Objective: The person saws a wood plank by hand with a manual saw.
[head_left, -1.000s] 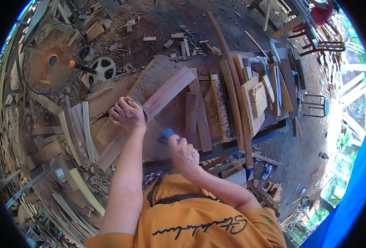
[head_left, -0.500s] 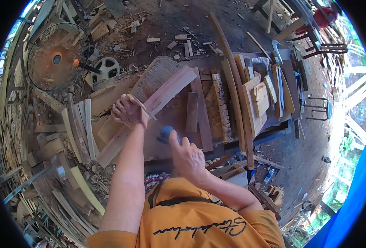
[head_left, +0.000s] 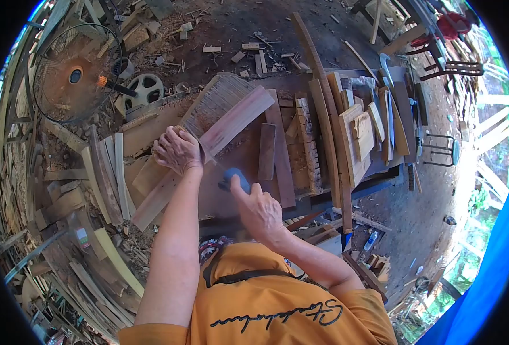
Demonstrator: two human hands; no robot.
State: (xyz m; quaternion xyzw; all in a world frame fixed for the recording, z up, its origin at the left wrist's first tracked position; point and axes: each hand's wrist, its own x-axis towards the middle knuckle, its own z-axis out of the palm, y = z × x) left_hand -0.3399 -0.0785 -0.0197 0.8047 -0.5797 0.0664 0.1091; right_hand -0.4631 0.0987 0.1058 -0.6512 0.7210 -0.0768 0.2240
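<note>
A long pale plank (head_left: pixel 238 119) lies diagonally across the low workbench (head_left: pixel 211 201). My left hand (head_left: pixel 178 150) presses on it near its middle, fingers bent over it and gripping. Beside the thumb, a thin strip-like piece (head_left: pixel 204 150) crosses the plank; whether it is wood or a blade is unclear. My right hand (head_left: pixel 260 214) is closed round a tool with a blue handle (head_left: pixel 235 180), just below and right of the plank. The rest of the tool is blurred. Under the plank's upper part sits a wide, rough-grained board (head_left: pixel 211 106).
A dusty fan (head_left: pixel 76 75) and a spoked wheel (head_left: pixel 145 90) stand at the upper left. Short boards (head_left: pixel 267 150) and stacked planks (head_left: pixel 355 144) lie to the right. More timber (head_left: pixel 108 178) leans at the left. Offcuts litter the ground, and a stool (head_left: pixel 454 150) stands at the far right.
The right hand and blue handle have shifted slightly up toward the plank. The thin piece beside the left thumb shows at a different angle. The whole view has shifted a little.
</note>
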